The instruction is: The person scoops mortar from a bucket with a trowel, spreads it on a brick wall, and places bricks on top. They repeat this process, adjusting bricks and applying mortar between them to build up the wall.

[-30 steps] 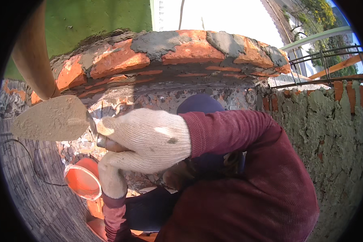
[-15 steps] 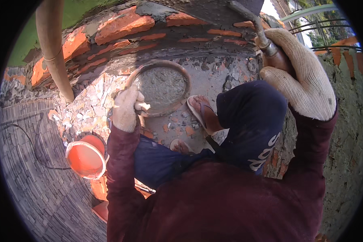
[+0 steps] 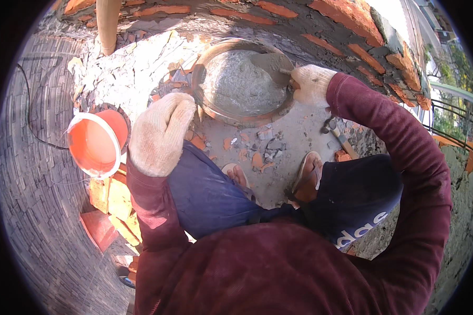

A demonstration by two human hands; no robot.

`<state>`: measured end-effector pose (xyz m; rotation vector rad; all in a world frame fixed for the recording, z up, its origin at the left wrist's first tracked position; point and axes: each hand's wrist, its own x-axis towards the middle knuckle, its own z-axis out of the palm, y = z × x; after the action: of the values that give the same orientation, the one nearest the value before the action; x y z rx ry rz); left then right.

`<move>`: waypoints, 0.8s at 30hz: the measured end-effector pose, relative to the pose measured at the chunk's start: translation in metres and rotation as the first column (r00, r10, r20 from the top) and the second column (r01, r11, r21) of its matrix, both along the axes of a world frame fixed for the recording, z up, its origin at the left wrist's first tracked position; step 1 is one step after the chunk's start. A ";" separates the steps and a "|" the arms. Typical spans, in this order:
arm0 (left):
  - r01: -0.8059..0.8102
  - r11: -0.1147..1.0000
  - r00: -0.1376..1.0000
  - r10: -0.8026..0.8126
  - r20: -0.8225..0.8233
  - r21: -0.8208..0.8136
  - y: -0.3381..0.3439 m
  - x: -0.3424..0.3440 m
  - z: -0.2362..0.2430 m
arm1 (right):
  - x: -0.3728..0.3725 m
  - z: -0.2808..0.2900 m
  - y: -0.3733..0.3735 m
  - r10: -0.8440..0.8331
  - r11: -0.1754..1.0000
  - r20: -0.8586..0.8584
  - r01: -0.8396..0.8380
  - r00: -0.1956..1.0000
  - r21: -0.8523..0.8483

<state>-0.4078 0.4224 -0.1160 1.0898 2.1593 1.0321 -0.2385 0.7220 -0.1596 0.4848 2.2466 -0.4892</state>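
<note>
My right hand (image 3: 310, 84), in a white knit glove, grips a trowel (image 3: 270, 68) whose blade lies in grey mortar (image 3: 236, 89) inside a round basin (image 3: 202, 79). My left hand (image 3: 160, 134), gloved alike, is at the basin's near-left edge with fingers curled together; anything inside them is hidden. My sandalled feet (image 3: 312, 173) stand just below the basin among brick chips and rubble.
An orange bucket (image 3: 92, 147) stands left, above broken terracotta pieces (image 3: 110, 199). A wooden pole (image 3: 108, 26) hangs at upper left. The curved brick wall (image 3: 347, 23) arches behind the basin. A hammer (image 3: 341, 139) lies right of it; metal bars (image 3: 452, 118) stick out farther right.
The trowel has come down from the raised brick edge into the basin with my right hand. My left hand has moved to the basin's near-left side. The view has tilted downward.
</note>
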 end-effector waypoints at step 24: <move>0.289 0.955 0.933 -0.295 -0.208 -0.059 -0.060 0.086 0.063 | 0.027 0.047 0.010 0.313 0.916 -0.134 -0.261 0.940 0.305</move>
<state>-0.3221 0.3621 -0.0532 1.5156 2.0789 0.7765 -0.2112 0.7322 -0.1123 0.2488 2.5253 -0.0570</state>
